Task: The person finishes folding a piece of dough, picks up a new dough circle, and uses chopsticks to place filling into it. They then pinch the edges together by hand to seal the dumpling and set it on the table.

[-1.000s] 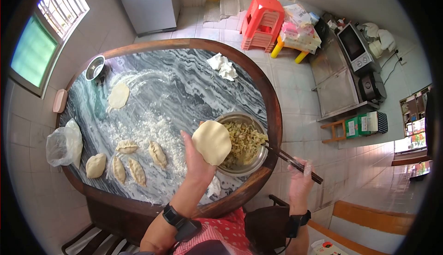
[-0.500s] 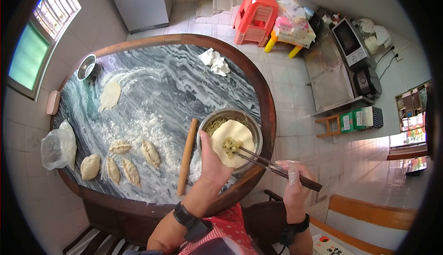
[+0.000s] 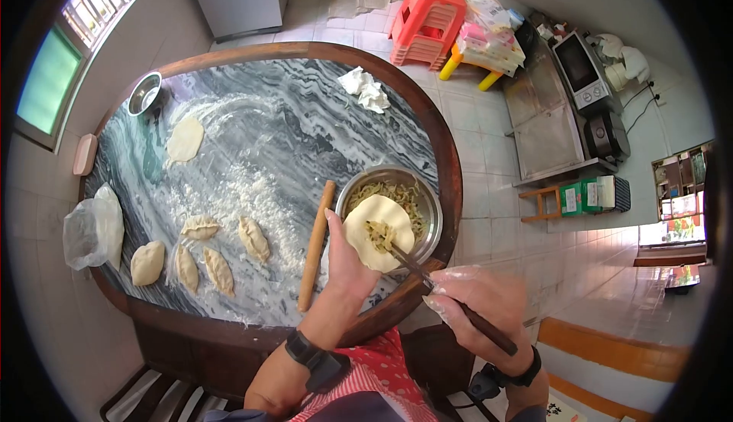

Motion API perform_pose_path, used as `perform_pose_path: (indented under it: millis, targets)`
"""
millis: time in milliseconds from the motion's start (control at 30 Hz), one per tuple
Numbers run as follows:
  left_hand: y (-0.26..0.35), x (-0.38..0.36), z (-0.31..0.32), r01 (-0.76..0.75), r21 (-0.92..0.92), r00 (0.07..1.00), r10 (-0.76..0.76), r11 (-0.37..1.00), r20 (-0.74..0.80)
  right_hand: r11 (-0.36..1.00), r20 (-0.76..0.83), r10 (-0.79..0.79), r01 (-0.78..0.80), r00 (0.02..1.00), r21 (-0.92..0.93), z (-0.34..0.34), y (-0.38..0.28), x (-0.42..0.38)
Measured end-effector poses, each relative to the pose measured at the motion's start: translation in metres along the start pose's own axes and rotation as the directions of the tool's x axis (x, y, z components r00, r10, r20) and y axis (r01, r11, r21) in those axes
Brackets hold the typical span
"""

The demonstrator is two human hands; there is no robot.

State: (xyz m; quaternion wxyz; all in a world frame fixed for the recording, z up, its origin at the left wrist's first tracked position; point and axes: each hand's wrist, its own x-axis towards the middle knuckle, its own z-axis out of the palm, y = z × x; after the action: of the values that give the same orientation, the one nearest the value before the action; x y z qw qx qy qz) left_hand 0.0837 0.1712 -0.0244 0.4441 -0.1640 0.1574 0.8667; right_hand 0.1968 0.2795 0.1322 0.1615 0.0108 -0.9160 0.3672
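My left hand (image 3: pixel 347 265) supports a round dough wrapper (image 3: pixel 401 219) from below, its thumb up at the left and its fingers hidden under the dough. A small heap of shredded filling (image 3: pixel 374 232) lies in the wrapper's middle. Chopsticks (image 3: pixel 414 266) are gripped in my floury right hand (image 3: pixel 485 303), their tips touching that heap. Behind and partly under the wrapper stands a metal bowl (image 3: pixel 435 210) with more shredded filling (image 3: pixel 389 190). A wooden rolling pin (image 3: pixel 316 248) lies just left of my left hand.
Several shaped dumplings (image 3: pixel 218 271) and a dough lump (image 3: pixel 147 263) rest on the floury marble table (image 3: pixel 290 139). Farther back are a flat wrapper (image 3: pixel 185 140), a small metal bowl (image 3: pixel 145 93) and crumpled tissue (image 3: pixel 365 90). A plastic bag (image 3: pixel 93 227) sits at the left edge.
My right hand has moved left and closer to the wrapper, its back now turned up, with the chopsticks held more steeply. The filling heap looks more gathered. The whole view has shifted slightly.
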Motion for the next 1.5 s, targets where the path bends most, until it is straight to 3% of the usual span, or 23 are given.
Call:
perform_pose_path:
  millis: [100,200,267,400,467,533,600,667,800,867,933,1000,1033,1067,1133,1167,1267,1333,1500]
  targets:
    - [0.009,-0.005,0.006,0.015,-0.024,0.999,-0.014,1.000,0.046,1.000,-0.005,-0.020,0.020,1.000,-0.008,-0.001,-0.004,-0.001]
    - [0.014,-0.014,0.020,-0.050,0.049,0.998,0.051,0.998,-0.029,1.000,0.002,-0.015,0.015,1.000,-0.006,0.000,-0.006,0.002]
    - [0.014,-0.012,0.017,-0.047,-0.014,0.999,0.047,0.999,-0.007,1.000,0.007,-0.010,0.010,1.000,-0.008,0.001,-0.006,0.002]
    - [0.018,-0.007,-0.003,-0.075,0.009,0.997,0.075,0.997,-0.010,0.998,-0.108,0.059,-0.056,0.992,0.025,-0.006,0.002,-0.009]
    - [0.027,-0.004,-0.018,-0.178,0.022,0.981,0.176,0.984,0.086,0.993,-0.176,0.111,-0.104,0.978,0.050,-0.009,0.008,-0.014]
    - [0.040,-0.013,-0.016,-0.155,0.050,0.988,0.154,0.987,0.014,0.886,-0.298,0.419,-0.315,0.858,0.339,-0.002,0.026,-0.020]
    - [0.053,-0.022,-0.013,-0.164,0.059,0.979,0.170,0.985,-0.113,0.866,-0.294,0.463,-0.355,0.836,0.353,0.014,0.061,-0.028]
    - [0.063,-0.026,-0.027,-0.188,0.067,0.968,0.197,0.980,-0.154,0.735,-0.291,0.614,-0.398,0.733,0.549,0.036,0.101,-0.038]
    - [0.068,-0.032,-0.028,-0.219,0.070,0.951,0.229,0.973,-0.206,0.641,-0.345,0.700,-0.337,0.625,0.689,0.073,0.147,-0.049]
    - [0.068,-0.033,-0.028,-0.216,0.079,0.949,0.228,0.973,-0.219,0.419,-0.179,0.800,-0.319,0.573,0.850,0.084,0.154,-0.053]
    - [0.069,-0.033,-0.029,-0.199,0.060,0.958,0.207,0.978,-0.197,0.398,-0.144,0.814,-0.359,0.563,0.844,0.091,0.153,-0.057]
    - [0.069,-0.034,-0.029,-0.192,0.061,0.958,0.201,0.979,-0.204,0.522,-0.150,0.765,-0.466,0.627,0.714,0.094,0.148,-0.059]
    - [0.068,-0.034,-0.029,-0.188,0.052,0.959,0.195,0.981,-0.207,0.619,-0.176,0.687,-0.442,0.704,0.649,0.096,0.150,-0.064]
    - [0.067,-0.033,-0.029,-0.187,0.055,0.959,0.194,0.981,-0.208,0.617,-0.176,0.689,-0.442,0.703,0.651,0.099,0.152,-0.066]
    - [0.066,-0.032,-0.030,-0.194,0.058,0.959,0.202,0.979,-0.197,0.778,-0.274,0.560,-0.382,0.782,0.498,0.103,0.154,-0.068]
    - [0.065,-0.033,-0.029,-0.195,0.061,0.959,0.203,0.979,-0.196,0.778,-0.276,0.559,-0.380,0.782,0.500,0.105,0.155,-0.069]
    - [0.063,-0.035,-0.026,-0.186,0.060,0.964,0.194,0.981,-0.184,0.814,-0.351,0.551,-0.394,0.757,0.428,0.111,0.159,-0.071]
    - [0.062,-0.038,-0.025,-0.183,0.086,0.958,0.197,0.979,-0.208,0.755,-0.443,0.649,-0.455,0.618,0.472,0.116,0.165,-0.071]
    - [0.060,-0.042,-0.027,-0.179,0.083,0.957,0.193,0.980,-0.217,0.715,-0.489,0.695,-0.436,0.527,0.546,0.122,0.175,-0.066]
